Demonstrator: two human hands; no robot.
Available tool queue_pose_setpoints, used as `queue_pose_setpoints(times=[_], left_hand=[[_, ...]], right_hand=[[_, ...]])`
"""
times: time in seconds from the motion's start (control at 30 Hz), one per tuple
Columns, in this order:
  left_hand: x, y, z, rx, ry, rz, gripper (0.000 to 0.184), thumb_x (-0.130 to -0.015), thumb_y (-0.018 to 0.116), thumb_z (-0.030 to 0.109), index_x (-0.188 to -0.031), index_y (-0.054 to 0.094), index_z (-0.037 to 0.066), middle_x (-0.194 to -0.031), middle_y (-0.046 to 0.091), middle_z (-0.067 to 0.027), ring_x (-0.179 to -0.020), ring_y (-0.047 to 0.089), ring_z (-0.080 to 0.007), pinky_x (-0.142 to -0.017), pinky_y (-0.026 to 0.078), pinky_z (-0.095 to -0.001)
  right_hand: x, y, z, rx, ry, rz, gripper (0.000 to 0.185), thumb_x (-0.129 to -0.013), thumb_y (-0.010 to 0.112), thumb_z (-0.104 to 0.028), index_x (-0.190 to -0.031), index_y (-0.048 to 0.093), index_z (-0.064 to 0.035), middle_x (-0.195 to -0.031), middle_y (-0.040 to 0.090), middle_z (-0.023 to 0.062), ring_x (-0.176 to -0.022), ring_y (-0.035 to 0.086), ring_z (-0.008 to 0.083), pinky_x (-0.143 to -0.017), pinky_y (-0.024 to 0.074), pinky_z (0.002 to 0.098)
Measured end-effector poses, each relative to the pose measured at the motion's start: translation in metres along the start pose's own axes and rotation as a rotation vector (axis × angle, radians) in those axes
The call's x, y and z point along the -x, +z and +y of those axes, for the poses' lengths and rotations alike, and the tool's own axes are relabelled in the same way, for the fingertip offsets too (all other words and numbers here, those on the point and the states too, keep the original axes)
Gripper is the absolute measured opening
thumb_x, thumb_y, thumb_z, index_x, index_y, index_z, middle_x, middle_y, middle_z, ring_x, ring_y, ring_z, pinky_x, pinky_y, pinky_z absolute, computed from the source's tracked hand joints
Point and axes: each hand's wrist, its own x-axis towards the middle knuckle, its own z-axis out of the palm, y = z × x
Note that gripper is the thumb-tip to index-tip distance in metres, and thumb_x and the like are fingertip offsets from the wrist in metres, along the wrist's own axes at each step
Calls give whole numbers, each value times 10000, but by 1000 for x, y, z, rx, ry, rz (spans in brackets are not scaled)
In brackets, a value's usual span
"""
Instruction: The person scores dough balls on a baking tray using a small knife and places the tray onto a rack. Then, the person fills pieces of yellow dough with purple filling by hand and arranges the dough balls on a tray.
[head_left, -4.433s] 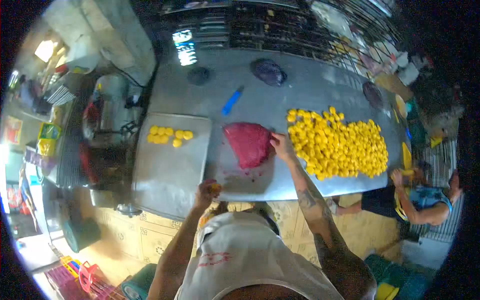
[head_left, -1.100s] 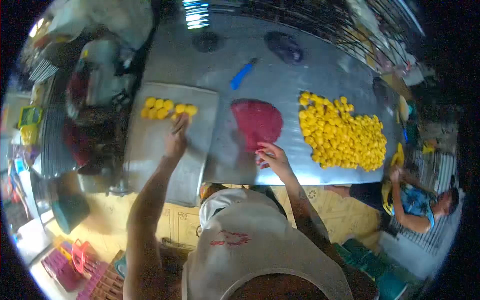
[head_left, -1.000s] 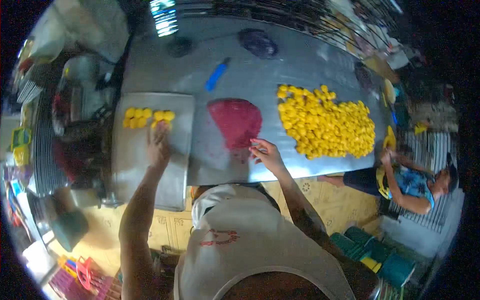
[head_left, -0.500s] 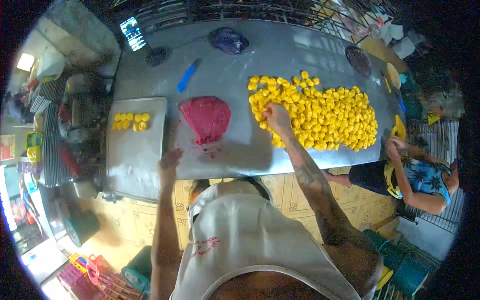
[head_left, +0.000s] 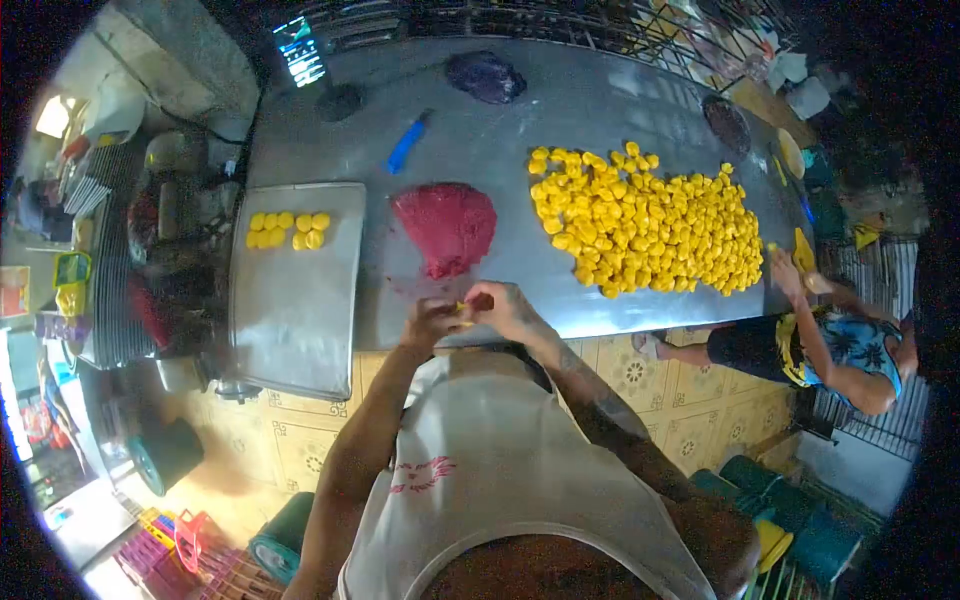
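Observation:
My left hand (head_left: pixel 430 322) and my right hand (head_left: pixel 508 310) meet at the table's near edge, with a small yellow dough piece (head_left: pixel 464 311) between their fingers. The fingers of both hands are closed around it and partly cover it. Just beyond them lies a mound of dark pink filling (head_left: pixel 447 222), crumbly at its near end. To the right spreads a large pile of yellow dough pieces (head_left: pixel 650 225). On the left, a metal tray (head_left: pixel 295 320) bears several round yellow pieces (head_left: pixel 285 231) in short rows.
A blue-handled tool (head_left: pixel 405 148) rests on the metal table (head_left: pixel 500 135) past the filling. Farther back are a dark purple mass (head_left: pixel 485 77) and a lit phone (head_left: pixel 300 52) on a stand. At the right end, another person (head_left: pixel 850 345) handles yellow dough.
My right hand has come away from the yellow pile toward my body with a piece. My left hand has moved right to meet it. The view has shifted slightly.

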Motion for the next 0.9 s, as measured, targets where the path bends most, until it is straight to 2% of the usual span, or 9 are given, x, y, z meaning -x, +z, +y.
queue_pose_setpoints(times=[0.07, 0.13, 0.23, 0.3, 0.4, 0.53, 0.63, 0.83, 0.9], left_hand=[[12, -27, -10, -151, 10, 3, 254, -857, 754, 203, -902, 661, -29, -851, 664, -64, -839, 670, -154, -716, 567, -299], [12, -56, -16, 258, -333, 177, 273, -832, 783, 230, -897, 678, -14, -859, 671, -64, -802, 671, -149, -704, 563, -281], [26, -92, -9, 27, -154, 183, 238, -846, 763, 193, -926, 681, -15, -885, 678, -63, -816, 673, -157, -717, 565, -292], [24, -110, -21, 63, 52, 167, 195, -863, 737, 150, -942, 680, -20, -887, 679, -55, -806, 662, -152, -729, 554, -303], [23, -131, -6, 256, 74, 84, 196, -850, 748, 141, -936, 677, -20, -865, 664, -43, -760, 630, -121, -700, 542, -292], [18, -132, -14, -271, 189, 70, 258, -852, 758, 174, -942, 667, -50, -859, 663, -56, -749, 633, -123, -675, 556, -291], [22, -112, -26, 135, 56, 201, 298, -860, 752, 191, -978, 658, -66, -887, 672, -82, -769, 657, -151, -670, 582, -300], [29, -50, -31, -1, 87, 321, 387, -883, 719, 213, -1063, 622, -116, -966, 677, -160, -833, 693, -221, -699, 602, -312], [17, -31, -39, 81, 21, 305, 394, -892, 708, 226, -1070, 621, -114, -985, 674, -163, -846, 693, -230, -720, 601, -315]], right_hand=[[-7, 13, -9, -92, -58, -168, 299, -782, 747, -72, -1069, 668, -43, -882, 705, 83, -805, 642, 113, -766, 528, 293], [-21, 7, -14, -235, 70, -198, 379, -800, 737, -93, -1166, 647, -57, -963, 701, 109, -840, 661, 158, -779, 536, 318], [-51, -2, -10, 301, 109, 196, 411, -812, 740, -123, -1199, 631, -42, -1047, 669, 138, -927, 658, 220, -834, 525, 324], [-66, 5, 15, 879, -380, 491, 376, -815, 733, -176, -1158, 656, -40, -1058, 643, 131, -943, 629, 302, -824, 523, 376], [-70, 14, 1, 820, -200, 403, 331, -805, 731, -183, -1097, 677, -39, -1013, 625, 134, -966, 600, 336, -816, 513, 425], [-67, 18, 16, 829, -164, 410, 299, -802, 724, -177, -1058, 676, -32, -971, 610, 144, -992, 588, 332, -816, 505, 437], [-69, 15, 21, 884, -209, 483, 282, -805, 720, -195, -1028, 673, -29, -962, 629, 141, -966, 604, 330, -820, 503, 435], [-55, -11, 60, 653, 25, 135, 275, -789, 741, -226, -971, 707, -23, -817, 698, 121, -762, 673, 290, -709, 531, 401], [-46, -17, 53, 268, 128, -66, 219, -803, 743, -194, -956, 731, -37, -807, 712, 99, -737, 683, 216, -671, 533, 349]])
